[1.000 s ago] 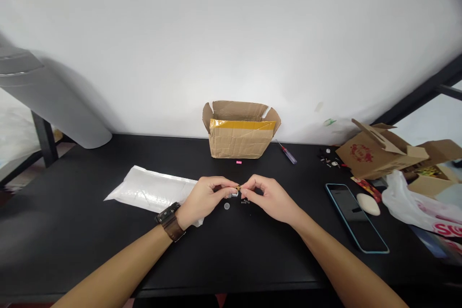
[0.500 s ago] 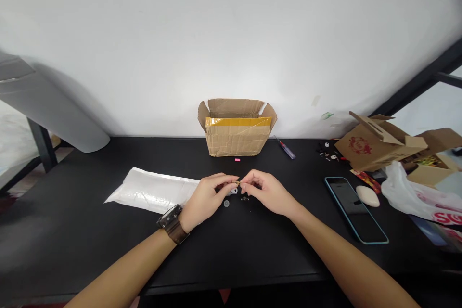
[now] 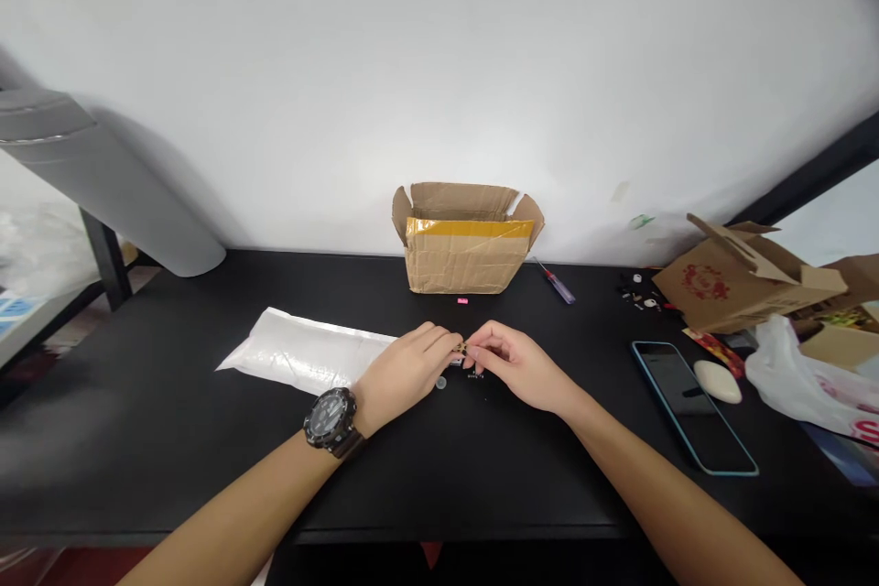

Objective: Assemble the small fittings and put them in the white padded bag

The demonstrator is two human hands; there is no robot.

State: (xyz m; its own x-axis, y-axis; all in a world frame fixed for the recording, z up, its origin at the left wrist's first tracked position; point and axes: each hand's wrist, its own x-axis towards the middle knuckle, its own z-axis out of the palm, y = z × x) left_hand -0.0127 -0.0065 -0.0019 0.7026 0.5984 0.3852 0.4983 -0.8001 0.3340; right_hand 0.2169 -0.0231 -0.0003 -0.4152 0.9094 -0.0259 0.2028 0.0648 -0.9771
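Brass-toned and tiny, a small piece (image 3: 463,349) sits over the middle of the smooth black table (image 3: 385,485), pinched between the curled fingertips of the left hand (image 3: 406,371) and the thumb and forefinger of the right hand (image 3: 520,369); its long axis is too small to read. Just nearer lies a round greyish disc (image 3: 440,383), with a glossy white pouch (image 3: 306,351) to the left and a creased cardboard box (image 3: 467,263) on the far side.

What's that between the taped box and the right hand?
A small pink piece lies on the table, nearer the taped box than the right hand, in the head view.
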